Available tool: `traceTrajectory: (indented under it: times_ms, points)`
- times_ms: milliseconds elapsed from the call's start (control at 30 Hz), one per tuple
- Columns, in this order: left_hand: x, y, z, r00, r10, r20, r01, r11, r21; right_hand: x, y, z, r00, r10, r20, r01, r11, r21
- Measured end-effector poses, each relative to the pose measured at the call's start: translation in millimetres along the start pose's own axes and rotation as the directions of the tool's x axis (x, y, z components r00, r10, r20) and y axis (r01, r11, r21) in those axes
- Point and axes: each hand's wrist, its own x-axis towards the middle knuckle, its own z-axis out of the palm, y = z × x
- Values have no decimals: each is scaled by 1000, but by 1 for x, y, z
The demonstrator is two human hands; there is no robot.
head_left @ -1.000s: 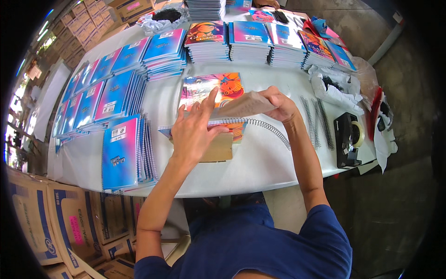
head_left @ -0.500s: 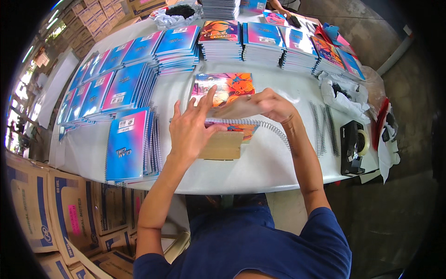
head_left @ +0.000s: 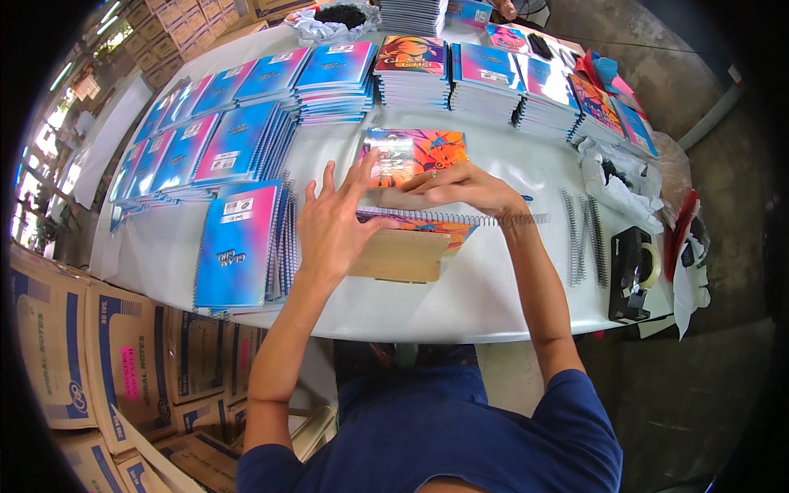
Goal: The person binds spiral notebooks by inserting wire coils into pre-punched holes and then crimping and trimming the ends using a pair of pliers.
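Note:
A spiral notebook [head_left: 402, 253] with a brown cardboard back and a colourful cover is held tilted, its coiled edge up. My left hand [head_left: 333, 226] grips its left end, thumb on the near side, other fingers raised and spread. My right hand [head_left: 464, 187] is closed just above the coiled edge, fingers bent inward; whatever they pinch is hidden. A dark wire coil [head_left: 514, 219] runs along the notebook's holes, its loose end passing right at my right wrist. Just beyond lies an orange-covered notebook [head_left: 436, 152].
Stacks of blue-pink notebooks [head_left: 238, 246] line the table's left and far sides. Loose wire coils [head_left: 585, 238] lie at right, near a black tape dispenser [head_left: 631, 271] and crumpled white wrapping [head_left: 620, 181]. Cardboard boxes [head_left: 131, 353] stand below left. A person's hand [head_left: 503, 8] shows at the far edge.
The coil's loose end, arched down to the right before, now lies straighter in line with the notebook edge. My right hand has come lower and closer to that edge. The view has shifted slightly.

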Motion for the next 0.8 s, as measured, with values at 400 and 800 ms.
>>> traceTrajectory:
  times_ms: [400, 800]
  points:
    - [-11, -23, 19, 955, -275, -111, 126, 715, -687, 11, -8, 10, 1000, 12, -23, -3, 933, 361]
    - [-22, -35, 33, 896, -444, 29, 199, 340, -919, 31, -6, 17, 1000, 13, -4, -11, 949, 316]
